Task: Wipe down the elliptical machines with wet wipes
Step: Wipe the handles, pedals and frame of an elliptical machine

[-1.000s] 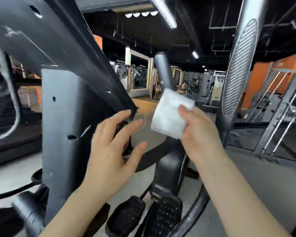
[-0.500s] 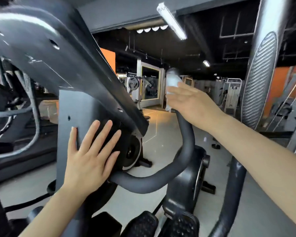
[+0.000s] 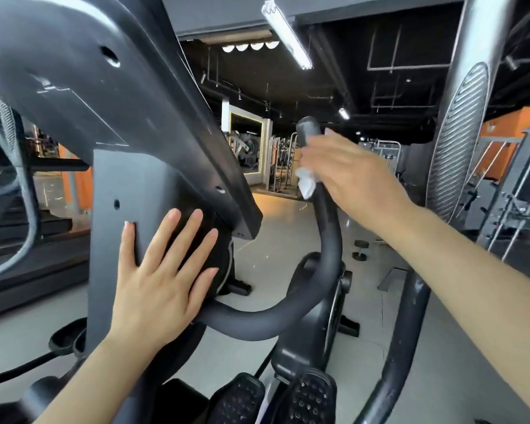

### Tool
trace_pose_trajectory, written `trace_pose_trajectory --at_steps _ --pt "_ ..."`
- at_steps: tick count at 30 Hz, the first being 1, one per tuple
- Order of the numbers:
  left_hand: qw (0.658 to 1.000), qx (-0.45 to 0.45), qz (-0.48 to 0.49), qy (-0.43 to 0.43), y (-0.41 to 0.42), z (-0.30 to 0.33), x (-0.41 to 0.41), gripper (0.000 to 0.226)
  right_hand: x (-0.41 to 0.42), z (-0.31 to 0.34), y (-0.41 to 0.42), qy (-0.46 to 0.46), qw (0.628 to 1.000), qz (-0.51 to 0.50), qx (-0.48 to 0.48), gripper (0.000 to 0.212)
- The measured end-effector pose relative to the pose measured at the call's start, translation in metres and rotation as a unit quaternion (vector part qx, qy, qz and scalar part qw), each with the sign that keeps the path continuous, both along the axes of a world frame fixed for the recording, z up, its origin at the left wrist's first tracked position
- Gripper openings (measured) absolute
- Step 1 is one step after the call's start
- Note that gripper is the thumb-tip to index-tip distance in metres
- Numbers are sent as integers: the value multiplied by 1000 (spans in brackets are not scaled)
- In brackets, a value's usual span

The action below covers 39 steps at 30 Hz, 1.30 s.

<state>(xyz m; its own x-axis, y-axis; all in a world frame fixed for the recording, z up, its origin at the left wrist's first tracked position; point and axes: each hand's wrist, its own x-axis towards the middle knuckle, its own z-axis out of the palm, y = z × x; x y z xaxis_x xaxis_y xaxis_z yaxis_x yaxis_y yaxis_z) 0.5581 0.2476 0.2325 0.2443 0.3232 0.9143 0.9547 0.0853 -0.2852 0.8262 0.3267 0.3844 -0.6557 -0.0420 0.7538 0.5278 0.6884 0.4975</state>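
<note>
The elliptical's grey console column [image 3: 114, 215] fills the left of the view, under a slanted dark console back [image 3: 129, 96]. A black curved handlebar [image 3: 328, 246] rises from the column to a rounded tip at centre. My right hand [image 3: 355, 179] grips the handlebar's upper part with a white wet wipe [image 3: 306, 182] wrapped round it; a corner of the wipe sticks out on the left. My left hand [image 3: 162, 283] lies flat, fingers spread, on the column's side panel. Two black pedals [image 3: 276, 396] show at the bottom.
A tall silver moving arm with a ribbed grip [image 3: 459, 139] stands close on the right. Its dark lower bar [image 3: 401, 341] runs down to the floor. A treadmill rail [image 3: 28, 209] is at far left. Other gym machines [image 3: 508, 191] and a small dumbbell [image 3: 360, 249] stand behind.
My right hand brought the wipe from mid-air onto the handlebar top and has now slid a little down it. My left hand moved onto the column panel and stays flat there.
</note>
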Motion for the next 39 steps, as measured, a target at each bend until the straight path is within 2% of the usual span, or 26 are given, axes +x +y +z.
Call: trace_pose_trajectory --at_steps 3,5,7,8,9,11,14,16,17,20,24,26,27,29,31,33,35,37,39 --pt "1000 0 -4 2 0 0 -1 47 -27 61 4 -9 983 -11 183 26" --pt "1000 0 -5 2 0 1 -1 47 -31 75 18 -92 972 -79 204 24" --pt "1000 -1 -10 2 0 0 -1 47 -18 68 32 -166 957 -179 156 20" --pt "1000 -2 -14 1 0 1 -2 47 -10 58 36 -169 951 -209 150 21" --pt "1000 -3 -18 1 0 1 -2 47 -1 45 39 -156 953 -221 135 32" --pt "1000 2 -21 3 0 -1 -4 48 8 14 43 -125 975 -177 43 39" --pt "1000 12 -29 0 1 -1 -2 48 18 -33 46 -121 985 -121 -25 30" --pt "999 14 -30 0 0 0 -1 48 23 -58 43 -50 991 -76 -99 25" --pt "999 15 -31 0 0 0 0 48 24 -69 38 -9 987 -64 -150 30" --pt "999 18 -32 0 1 0 -1 48 26 -104 25 81 963 -47 -254 27" --pt "999 15 -35 -1 1 0 -1 48 38 -147 7 118 924 -88 -352 25" --pt "999 13 -29 -2 0 0 0 47 36 -144 -2 156 887 -109 -420 27" --pt "1000 12 -28 -1 0 0 0 47 30 -134 -7 193 876 -87 -434 28" --pt "1000 10 -28 1 -1 1 -1 46 17 -102 -18 303 862 15 -406 27" --pt "1000 12 -28 1 -1 1 -1 46 4 -63 -23 396 852 96 -328 23" --pt "1000 14 -28 3 -1 1 -1 46 -6 -31 -21 408 880 111 -217 22" --pt "999 13 -30 3 -1 1 -1 46 -15 -10 -10 349 932 60 -72 23" --pt "1000 10 -29 3 -2 1 -1 46 -13 -11 11 180 983 -3 36 22" --pt "1000 7 -29 1 -2 1 -1 46 2 -32 34 7 992 -109 57 24"
